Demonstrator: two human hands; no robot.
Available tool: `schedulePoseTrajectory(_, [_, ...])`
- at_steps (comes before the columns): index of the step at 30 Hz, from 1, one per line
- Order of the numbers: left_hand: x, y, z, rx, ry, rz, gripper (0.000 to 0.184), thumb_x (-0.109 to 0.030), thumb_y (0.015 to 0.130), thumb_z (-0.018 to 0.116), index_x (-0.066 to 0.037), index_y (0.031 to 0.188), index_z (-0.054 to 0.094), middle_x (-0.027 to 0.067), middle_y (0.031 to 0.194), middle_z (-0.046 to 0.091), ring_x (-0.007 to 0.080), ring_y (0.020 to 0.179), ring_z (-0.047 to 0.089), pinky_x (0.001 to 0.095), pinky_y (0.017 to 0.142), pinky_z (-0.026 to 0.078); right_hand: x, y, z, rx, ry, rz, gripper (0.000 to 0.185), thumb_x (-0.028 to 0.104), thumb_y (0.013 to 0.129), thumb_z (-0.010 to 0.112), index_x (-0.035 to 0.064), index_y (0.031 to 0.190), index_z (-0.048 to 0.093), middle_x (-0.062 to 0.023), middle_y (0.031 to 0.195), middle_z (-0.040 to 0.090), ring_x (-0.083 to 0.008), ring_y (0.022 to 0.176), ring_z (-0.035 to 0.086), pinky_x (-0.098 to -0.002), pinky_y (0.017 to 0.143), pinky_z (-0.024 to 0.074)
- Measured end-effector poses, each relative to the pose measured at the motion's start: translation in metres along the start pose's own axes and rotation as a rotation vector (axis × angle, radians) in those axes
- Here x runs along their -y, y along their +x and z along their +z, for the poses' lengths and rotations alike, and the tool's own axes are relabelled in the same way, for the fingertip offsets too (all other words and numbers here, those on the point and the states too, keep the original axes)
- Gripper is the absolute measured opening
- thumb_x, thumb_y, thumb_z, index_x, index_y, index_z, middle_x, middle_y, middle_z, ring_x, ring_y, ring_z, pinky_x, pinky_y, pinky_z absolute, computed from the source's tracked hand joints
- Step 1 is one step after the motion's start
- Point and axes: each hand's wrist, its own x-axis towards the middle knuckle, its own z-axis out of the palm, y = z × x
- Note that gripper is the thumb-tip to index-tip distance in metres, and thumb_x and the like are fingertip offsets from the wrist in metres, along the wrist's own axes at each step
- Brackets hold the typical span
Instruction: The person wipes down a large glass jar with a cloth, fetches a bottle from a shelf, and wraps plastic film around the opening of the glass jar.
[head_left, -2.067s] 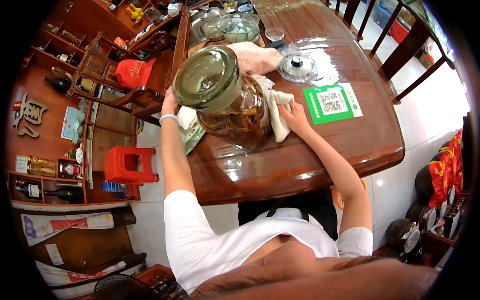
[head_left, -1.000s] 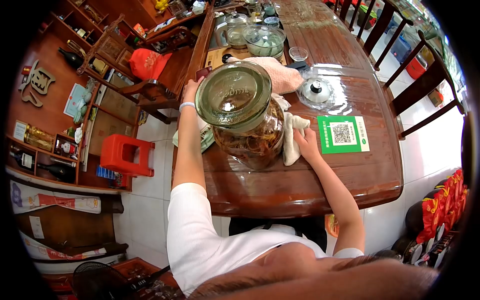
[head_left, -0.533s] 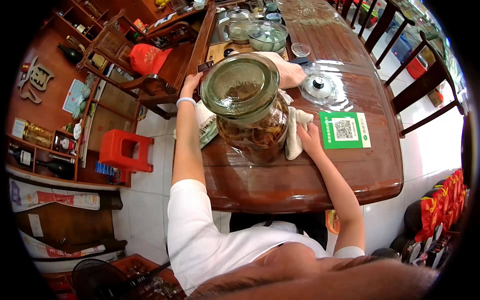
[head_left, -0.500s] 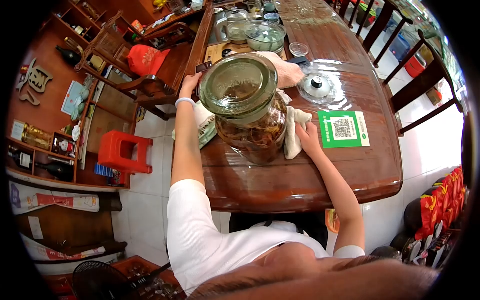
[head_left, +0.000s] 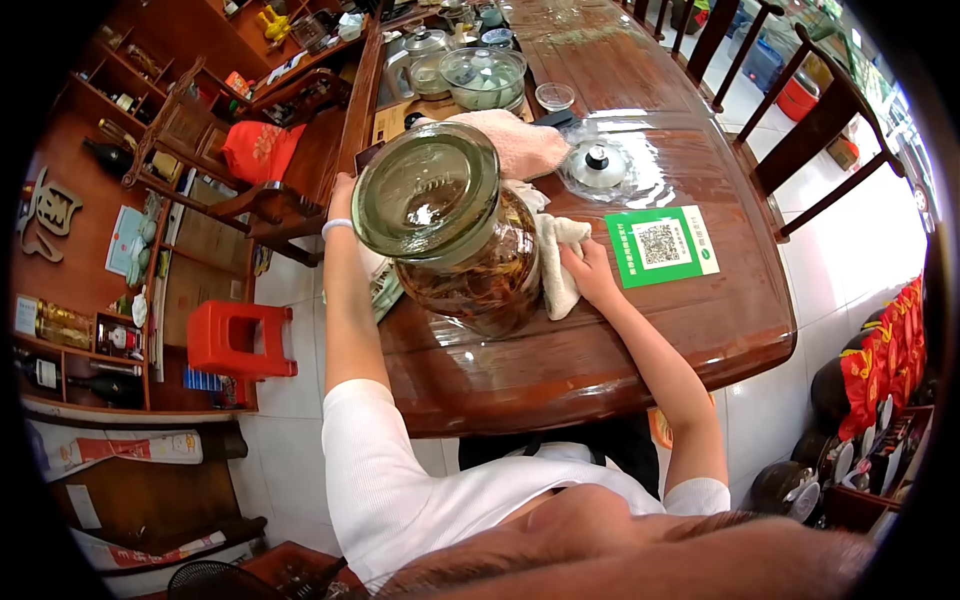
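A big glass jar (head_left: 465, 290) with dark brown, stringy contents in liquid stands on the wooden table, capped by a thick greenish glass lid (head_left: 425, 190). My right hand (head_left: 592, 274) is closed around a folded off-white cloth (head_left: 562, 262) at the jar's right side. On the far left side of the jar, my left hand (head_left: 343, 197) reaches to the table's left edge, beside a small dark object (head_left: 369, 155). Its fingers are mostly hidden, so its grip is unclear. A pink towel (head_left: 515, 142) lies behind the jar.
A green QR-code card (head_left: 632, 268) lies right of the cloth. Farther back are a glass pot lid (head_left: 597, 168), a small dish (head_left: 555, 96) and a glass bowl (head_left: 483, 80). A red stool (head_left: 240, 340) stands left; wooden chairs (head_left: 815, 125) line the right side.
My view has shifted, so the scene sits farther left in the picture. The jar's lid appears lower and more to the left. My right hand stays on the cloth beside the jar.
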Motion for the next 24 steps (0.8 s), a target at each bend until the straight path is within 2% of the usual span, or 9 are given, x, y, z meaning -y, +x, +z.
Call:
schedulePoseTrajectory(8, [0.0045, -0.0038, 0.0007, -0.006, -0.043, 0.001, 0.055, -0.039, 0.079, 0.056, 0.008, 0.108, 0.053, 0.0180, 0.103, 0.061, 0.0277, 0.093, 0.059, 0.0373, 0.078, 0.045, 0.0041, 0.0005, -0.0008, -0.008, -0.086, -0.038, 0.023, 0.017, 0.082, 0.057, -0.0010, 0.096, 0.059, -0.0093, 0.079, 0.065, -0.0131, 0.073, 0.059, -0.0284, 0.066, 0.0458])
schedulePoseTrajectory(24, [0.0074, -0.0040, 0.0007, -0.002, -0.122, 0.024, 0.052, -0.037, 0.081, 0.054, 0.007, 0.108, 0.053, 0.0167, 0.104, 0.060, 0.0264, 0.092, 0.058, 0.0364, 0.079, 0.045, 0.0035, 0.0002, -0.0001, -0.001, -0.047, -0.009, 0.025, 0.018, 0.082, 0.057, -0.0014, 0.096, 0.058, -0.0101, 0.079, 0.064, -0.0124, 0.073, 0.058, -0.0285, 0.066, 0.0452])
